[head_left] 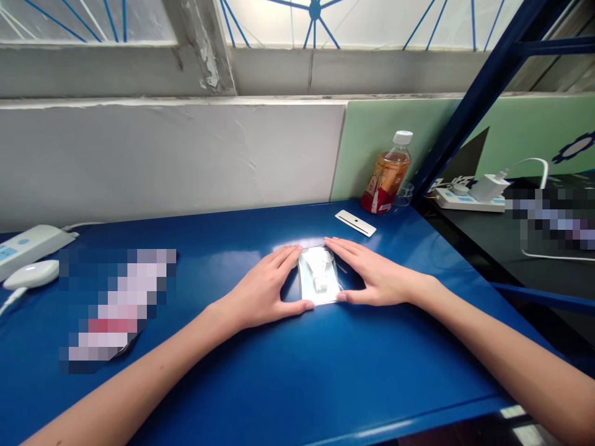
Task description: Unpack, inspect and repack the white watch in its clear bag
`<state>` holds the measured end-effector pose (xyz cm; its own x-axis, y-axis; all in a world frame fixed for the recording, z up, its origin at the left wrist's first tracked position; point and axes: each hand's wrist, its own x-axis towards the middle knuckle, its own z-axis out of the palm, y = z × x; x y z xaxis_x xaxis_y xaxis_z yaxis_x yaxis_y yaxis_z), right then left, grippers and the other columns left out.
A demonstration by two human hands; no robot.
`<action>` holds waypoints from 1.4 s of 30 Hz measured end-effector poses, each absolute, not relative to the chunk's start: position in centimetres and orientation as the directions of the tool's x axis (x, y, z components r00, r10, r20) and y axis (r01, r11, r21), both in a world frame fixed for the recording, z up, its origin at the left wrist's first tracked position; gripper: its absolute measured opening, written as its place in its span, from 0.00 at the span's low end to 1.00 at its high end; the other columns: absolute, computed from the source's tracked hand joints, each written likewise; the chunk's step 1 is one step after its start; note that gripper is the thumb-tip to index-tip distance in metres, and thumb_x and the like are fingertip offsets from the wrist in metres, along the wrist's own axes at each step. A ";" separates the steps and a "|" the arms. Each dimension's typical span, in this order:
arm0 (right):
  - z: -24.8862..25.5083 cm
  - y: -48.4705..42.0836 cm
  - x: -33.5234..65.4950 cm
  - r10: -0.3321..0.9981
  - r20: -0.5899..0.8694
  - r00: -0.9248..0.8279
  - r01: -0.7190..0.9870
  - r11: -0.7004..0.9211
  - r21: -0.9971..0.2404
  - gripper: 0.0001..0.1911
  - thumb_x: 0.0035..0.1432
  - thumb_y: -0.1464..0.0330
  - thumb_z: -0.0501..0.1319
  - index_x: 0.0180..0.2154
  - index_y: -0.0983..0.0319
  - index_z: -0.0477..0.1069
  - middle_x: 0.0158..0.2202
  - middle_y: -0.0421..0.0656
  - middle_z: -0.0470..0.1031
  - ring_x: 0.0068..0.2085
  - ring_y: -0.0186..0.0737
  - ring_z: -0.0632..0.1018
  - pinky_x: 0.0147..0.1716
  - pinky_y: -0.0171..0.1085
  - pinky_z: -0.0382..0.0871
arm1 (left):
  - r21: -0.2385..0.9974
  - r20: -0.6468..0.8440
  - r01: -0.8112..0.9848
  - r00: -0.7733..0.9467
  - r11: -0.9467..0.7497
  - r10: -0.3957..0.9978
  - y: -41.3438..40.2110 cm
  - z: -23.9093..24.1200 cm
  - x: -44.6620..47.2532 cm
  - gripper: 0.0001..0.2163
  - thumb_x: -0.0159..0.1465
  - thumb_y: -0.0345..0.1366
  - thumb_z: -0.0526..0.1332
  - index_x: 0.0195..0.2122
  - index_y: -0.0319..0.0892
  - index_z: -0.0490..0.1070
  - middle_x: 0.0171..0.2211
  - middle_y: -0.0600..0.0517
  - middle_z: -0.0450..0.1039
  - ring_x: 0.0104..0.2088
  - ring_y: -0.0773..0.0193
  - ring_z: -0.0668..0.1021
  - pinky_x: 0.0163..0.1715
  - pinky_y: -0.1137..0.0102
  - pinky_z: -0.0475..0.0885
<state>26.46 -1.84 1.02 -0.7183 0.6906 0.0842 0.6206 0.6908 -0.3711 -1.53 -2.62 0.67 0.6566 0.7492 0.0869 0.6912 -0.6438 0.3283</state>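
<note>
The pouch [318, 275] lies on the table [325, 371] between the left hand [264, 292] and right hand [372, 279], both open and flat, pinning its 2 sides; even, light pressure should stop it sliding.

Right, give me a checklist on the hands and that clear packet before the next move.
1. Left hand touches the clear packet at its left edge: ok.
2. Right hand touches its right edge: ok.
3. Packet lies flat on the blue table: ok.
4. Packet sealed: cannot tell.
5. Bottle upright, apart from both hands: ok.
6. White strip apart from the packet: ok.
</note>
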 end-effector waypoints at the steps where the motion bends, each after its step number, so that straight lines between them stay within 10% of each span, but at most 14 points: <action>1: 1.0 -1.8 26.5 0.689 0.091 -0.719 0.616 0.692 -0.376 0.51 0.57 0.49 0.62 0.69 0.69 0.43 0.69 0.60 0.49 0.69 0.59 0.54 0.64 0.57 0.55 | 0.328 0.091 0.691 0.656 -0.644 0.749 -2.6 0.7 -1.5 0.43 0.60 0.61 0.59 0.68 0.38 0.49 0.68 0.39 0.52 0.67 0.46 0.57 0.64 0.54 0.57; 31: 0.5 -1.9 26.0 0.740 0.190 -0.646 0.639 0.660 -0.395 0.42 0.61 0.50 0.58 0.68 0.63 0.49 0.66 0.58 0.58 0.65 0.59 0.63 0.61 0.56 0.62 | 0.332 0.165 0.697 0.620 -0.635 0.767 -3.1 0.4 -1.6 0.37 0.66 0.52 0.56 0.70 0.42 0.43 0.71 0.40 0.40 0.68 0.43 0.55 0.64 0.51 0.58; 42: 0.7 -1.7 25.8 0.742 0.302 -0.599 0.638 0.670 -0.381 0.17 0.66 0.62 0.55 0.52 0.61 0.71 0.33 0.46 0.76 0.36 0.47 0.76 0.38 0.45 0.73 | 0.294 0.257 0.765 0.514 -0.573 0.818 -2.8 0.1 -1.3 0.23 0.71 0.44 0.49 0.61 0.33 0.63 0.61 0.37 0.65 0.63 0.46 0.64 0.63 0.52 0.61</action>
